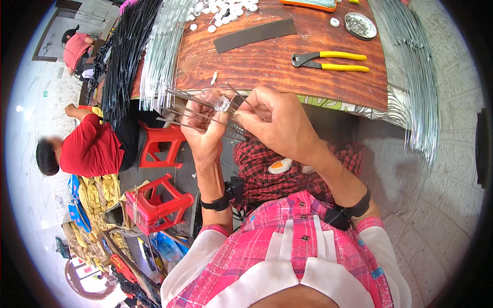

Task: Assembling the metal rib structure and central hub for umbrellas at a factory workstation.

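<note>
My left hand (203, 123) is closed around a clear, faceted plastic-looking piece (222, 104), raised just off the table's front edge. Several thin metal wires (177, 114) fan out from between its fingers, mostly toward the left. Close beside it, my right hand (275, 120) has thumb and forefinger pinched on a thin wire (237, 94) that slants up over the clear piece. The far end of that wire is free; where its lower end goes is hidden by my fingers.
On the wooden table (334, 84) lie yellow-handled pliers (308, 60), a dark flat bar (256, 36), white round pieces (226, 11) and a small dish (360, 26). Wire bundles (167, 46) overhang both sides. Red stools (162, 146) and a person in red (92, 146) are at left.
</note>
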A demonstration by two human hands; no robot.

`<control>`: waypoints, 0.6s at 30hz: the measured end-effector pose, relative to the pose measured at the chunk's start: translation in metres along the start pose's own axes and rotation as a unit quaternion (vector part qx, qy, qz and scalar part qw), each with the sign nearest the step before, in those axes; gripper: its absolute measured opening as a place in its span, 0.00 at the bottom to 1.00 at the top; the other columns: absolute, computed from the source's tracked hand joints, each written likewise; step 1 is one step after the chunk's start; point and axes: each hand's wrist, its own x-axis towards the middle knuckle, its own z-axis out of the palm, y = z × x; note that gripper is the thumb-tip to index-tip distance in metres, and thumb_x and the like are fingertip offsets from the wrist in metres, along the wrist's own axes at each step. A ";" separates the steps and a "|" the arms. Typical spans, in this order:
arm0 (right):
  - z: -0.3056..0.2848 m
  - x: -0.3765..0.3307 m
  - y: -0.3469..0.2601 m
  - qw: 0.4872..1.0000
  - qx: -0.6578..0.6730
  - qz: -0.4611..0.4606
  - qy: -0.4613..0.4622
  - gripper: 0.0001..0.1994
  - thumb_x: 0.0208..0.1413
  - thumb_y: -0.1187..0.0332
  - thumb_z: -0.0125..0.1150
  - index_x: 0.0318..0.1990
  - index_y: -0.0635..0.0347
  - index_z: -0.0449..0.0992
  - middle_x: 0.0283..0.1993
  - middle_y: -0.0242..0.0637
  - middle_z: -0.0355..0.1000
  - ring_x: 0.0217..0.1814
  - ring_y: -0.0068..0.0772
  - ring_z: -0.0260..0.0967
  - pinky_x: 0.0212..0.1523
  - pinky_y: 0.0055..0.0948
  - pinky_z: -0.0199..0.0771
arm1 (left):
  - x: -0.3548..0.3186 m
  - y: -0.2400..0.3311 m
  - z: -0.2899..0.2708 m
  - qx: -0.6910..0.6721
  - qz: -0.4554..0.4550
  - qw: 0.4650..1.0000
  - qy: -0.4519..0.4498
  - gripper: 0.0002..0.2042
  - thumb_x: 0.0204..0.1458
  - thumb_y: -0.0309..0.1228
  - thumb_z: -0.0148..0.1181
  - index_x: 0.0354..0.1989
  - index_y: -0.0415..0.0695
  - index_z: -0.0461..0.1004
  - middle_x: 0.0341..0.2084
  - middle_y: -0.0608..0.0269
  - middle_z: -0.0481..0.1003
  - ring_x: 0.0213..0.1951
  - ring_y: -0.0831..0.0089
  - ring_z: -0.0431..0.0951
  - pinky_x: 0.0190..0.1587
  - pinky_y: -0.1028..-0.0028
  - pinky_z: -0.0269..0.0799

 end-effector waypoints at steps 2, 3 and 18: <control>0.000 -0.002 -0.002 1.000 0.018 0.008 -0.005 0.09 0.49 0.73 0.65 0.29 0.69 0.71 0.25 0.44 0.75 0.27 0.34 0.78 0.27 0.28 0.76 | 0.000 0.001 0.001 -0.010 0.009 1.000 -0.014 0.18 0.45 0.17 0.64 0.46 0.34 0.70 0.39 0.56 0.76 0.40 0.73 0.77 0.45 0.74 0.72; 0.000 -0.003 -0.004 1.000 0.018 0.012 -0.004 0.09 0.50 0.73 0.65 0.29 0.69 0.71 0.25 0.45 0.75 0.27 0.33 0.78 0.27 0.28 0.76 | -0.001 0.001 0.000 -0.010 0.009 1.000 -0.013 0.18 0.45 0.17 0.64 0.46 0.34 0.70 0.39 0.56 0.76 0.40 0.73 0.77 0.45 0.74 0.72; -0.005 -0.002 -0.008 0.999 -0.051 -0.004 0.015 0.08 0.48 0.70 0.66 0.27 0.66 0.75 0.22 0.43 0.75 0.23 0.35 0.76 0.25 0.30 0.73 | -0.001 0.001 -0.005 -0.007 -0.012 1.000 -0.027 0.19 0.41 0.18 0.67 0.45 0.34 0.72 0.39 0.54 0.77 0.39 0.73 0.77 0.43 0.74 0.73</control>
